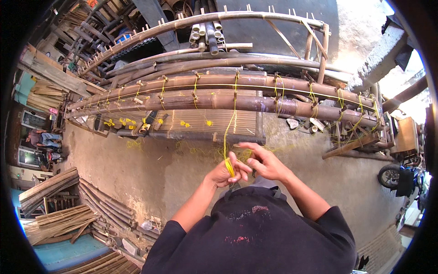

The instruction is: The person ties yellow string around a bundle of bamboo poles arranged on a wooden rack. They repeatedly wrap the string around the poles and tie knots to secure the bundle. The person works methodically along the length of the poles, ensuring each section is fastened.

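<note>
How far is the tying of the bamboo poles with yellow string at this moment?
Done: yellow ties already wrap the long bamboo poles at many points along their length. In hand: the left hand pinches a yellow string that runs up to the poles, and the right hand works it beside. Left: loose string lies on the ground, unused.

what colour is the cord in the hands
Yellow; the cord runs from the left hand up to the bamboo poles, head view.

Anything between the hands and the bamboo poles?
In the head view, only the taut yellow string spans from the left hand and right hand to the bamboo poles, above bare concrete floor.
</note>
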`<action>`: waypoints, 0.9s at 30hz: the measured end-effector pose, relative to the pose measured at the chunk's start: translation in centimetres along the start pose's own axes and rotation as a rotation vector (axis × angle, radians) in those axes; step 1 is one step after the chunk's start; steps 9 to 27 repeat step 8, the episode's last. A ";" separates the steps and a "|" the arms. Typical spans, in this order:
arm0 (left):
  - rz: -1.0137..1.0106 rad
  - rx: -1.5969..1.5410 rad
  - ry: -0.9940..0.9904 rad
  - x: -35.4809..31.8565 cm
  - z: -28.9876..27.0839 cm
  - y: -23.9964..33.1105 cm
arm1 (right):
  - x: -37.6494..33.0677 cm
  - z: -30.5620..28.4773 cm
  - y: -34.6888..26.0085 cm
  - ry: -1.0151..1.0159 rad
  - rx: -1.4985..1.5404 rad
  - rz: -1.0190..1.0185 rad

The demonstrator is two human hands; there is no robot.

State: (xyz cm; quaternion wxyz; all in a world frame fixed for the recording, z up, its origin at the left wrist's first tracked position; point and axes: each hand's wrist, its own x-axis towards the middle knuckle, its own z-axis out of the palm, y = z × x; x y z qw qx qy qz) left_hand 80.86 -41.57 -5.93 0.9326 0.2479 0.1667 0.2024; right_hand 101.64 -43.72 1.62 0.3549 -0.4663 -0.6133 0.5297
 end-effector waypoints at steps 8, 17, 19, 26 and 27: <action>-0.094 -0.106 0.404 -0.9 -0.4 3.1 | 2.2 -1.4 2.4 -0.341 -0.091 -0.030; -0.094 -0.106 0.404 -0.9 -0.4 3.1 | 2.2 -1.4 2.4 -0.341 -0.091 -0.030; -0.094 -0.106 0.404 -0.9 -0.4 3.1 | 2.2 -1.4 2.4 -0.341 -0.091 -0.030; -0.094 -0.106 0.404 -0.9 -0.4 3.1 | 2.2 -1.4 2.4 -0.341 -0.091 -0.030; -0.094 -0.106 0.404 -0.9 -0.4 3.1 | 2.2 -1.4 2.4 -0.341 -0.091 -0.030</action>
